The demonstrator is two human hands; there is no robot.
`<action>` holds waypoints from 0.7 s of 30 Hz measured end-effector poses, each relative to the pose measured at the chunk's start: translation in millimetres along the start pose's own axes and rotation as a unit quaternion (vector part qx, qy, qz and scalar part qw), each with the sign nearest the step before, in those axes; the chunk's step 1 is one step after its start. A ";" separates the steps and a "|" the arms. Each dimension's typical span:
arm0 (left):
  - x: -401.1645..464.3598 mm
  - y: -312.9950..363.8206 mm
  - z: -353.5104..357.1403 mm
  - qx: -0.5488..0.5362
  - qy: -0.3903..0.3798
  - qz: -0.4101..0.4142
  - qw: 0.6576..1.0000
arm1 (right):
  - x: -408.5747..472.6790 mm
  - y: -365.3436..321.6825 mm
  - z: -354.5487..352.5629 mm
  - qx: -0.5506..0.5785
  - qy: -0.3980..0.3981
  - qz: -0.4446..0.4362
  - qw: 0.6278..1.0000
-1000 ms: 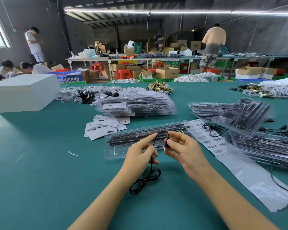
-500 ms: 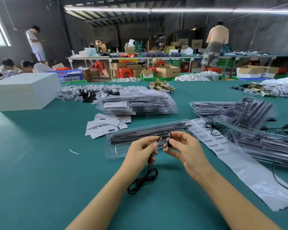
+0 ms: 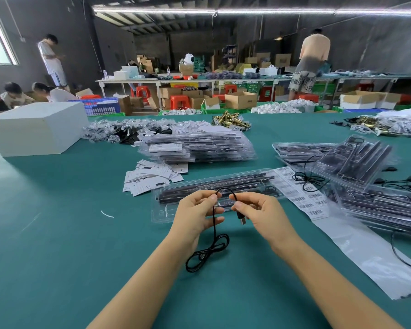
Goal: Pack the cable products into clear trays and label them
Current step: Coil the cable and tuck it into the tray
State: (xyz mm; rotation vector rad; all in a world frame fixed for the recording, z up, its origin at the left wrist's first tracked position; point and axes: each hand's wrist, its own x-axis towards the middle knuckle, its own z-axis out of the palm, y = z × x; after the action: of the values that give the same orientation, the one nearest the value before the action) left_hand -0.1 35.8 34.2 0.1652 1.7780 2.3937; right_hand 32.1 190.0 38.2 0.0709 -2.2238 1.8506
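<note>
A thin black cable (image 3: pixel 214 224) is held above the green table (image 3: pixel 57 245), arching in a small loop between the two hands while the rest hangs down into a loose coil near the left wrist. The left hand (image 3: pixel 197 214) pinches the cable between thumb and fingertips; the right hand (image 3: pixel 259 212) pinches it just behind the USB plug (image 3: pixel 242 220), which points down (its metal end is bare).

Just beyond the hands lies an open clear tray (image 3: pixel 214 186) holding long dark strips. To its right runs a sheet of barcode labels (image 3: pixel 301 193), with another black cable lying across it. Farther right sit more clear trays (image 3: pixel 356 160), stacked at angles. Beyond the open tray is a heap of white cards (image 3: pixel 152 176), then a stack of filled trays (image 3: pixel 197 146). At far left stands a white box (image 3: pixel 36 129).
</note>
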 end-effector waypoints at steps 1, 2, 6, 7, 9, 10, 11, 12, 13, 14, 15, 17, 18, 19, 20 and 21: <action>0.1 0.0 -0.2 -0.003 0.002 0.002 1.000 | 0.1 0.0 0.6 -0.016 -0.004 -0.003 1.000; 0.1 0.0 -0.3 0.001 0.003 0.005 1.000 | 0.1 0.4 1.2 -0.025 -0.008 -0.004 1.000; -1.0 0.3 0.1 0.038 0.002 0.009 0.999 | -0.6 0.9 4.3 -0.057 -0.014 -0.008 0.998; -1.5 0.5 0.3 0.042 -0.002 0.007 0.999 | -1.3 0.8 4.8 -0.080 -0.008 -0.017 0.997; -2.0 1.1 0.7 0.040 -0.016 0.001 0.999 | -2.3 -0.1 5.4 -0.137 -0.001 -0.044 0.990; -2.1 1.4 0.6 0.036 -0.028 -0.001 0.999 | -2.9 -0.7 6.2 -0.159 -0.003 -0.058 0.986; -2.1 1.8 0.6 0.027 -0.043 -0.004 0.999 | -3.5 -1.3 7.6 -0.177 -0.010 -0.071 0.982; -2.4 2.3 0.7 0.013 -0.061 -0.008 0.998 | -4.3 -1.6 9.2 -0.192 -0.022 -0.080 0.978; -2.3 2.7 1.1 -0.002 -0.080 -0.013 0.997 | -4.7 -1.7 11.3 -0.202 -0.037 -0.088 0.975; -2.3 2.6 1.4 -0.014 -0.094 -0.016 0.995 | -5.2 -1.5 13.3 -0.205 -0.052 -0.094 0.973; -2.0 2.3 1.7 -0.020 -0.100 -0.017 0.995 | -5.8 -1.1 15.1 -0.205 -0.062 -0.098 0.972; -1.5 1.2 2.0 -0.030 -0.095 -0.018 0.995 | -7.7 -1.6 18.1 -0.182 -0.069 -0.093 0.976; -1.2 0.8 1.9 -0.039 -0.087 -0.020 0.995 | -8.5 -1.9 18.9 -0.152 -0.069 -0.082 0.983; -0.8 0.8 1.4 -0.050 -0.080 -0.023 0.995 | -9.0 -2.1 19.4 -0.112 -0.067 -0.068 0.989; -0.2 0.9 0.5 -0.061 -0.073 -0.024 0.995 | -9.0 -2.1 19.5 -0.072 -0.064 -0.051 0.994; 0.4 1.3 -0.1 -0.073 -0.068 -0.025 0.995 | -8.5 -1.6 19.4 -0.043 -0.057 -0.035 0.997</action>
State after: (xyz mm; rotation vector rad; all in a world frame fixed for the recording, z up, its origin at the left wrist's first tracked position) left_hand -0.6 35.3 35.4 0.2562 1.5248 2.4034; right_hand 37.6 169.8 34.7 0.2411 -2.3411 1.7530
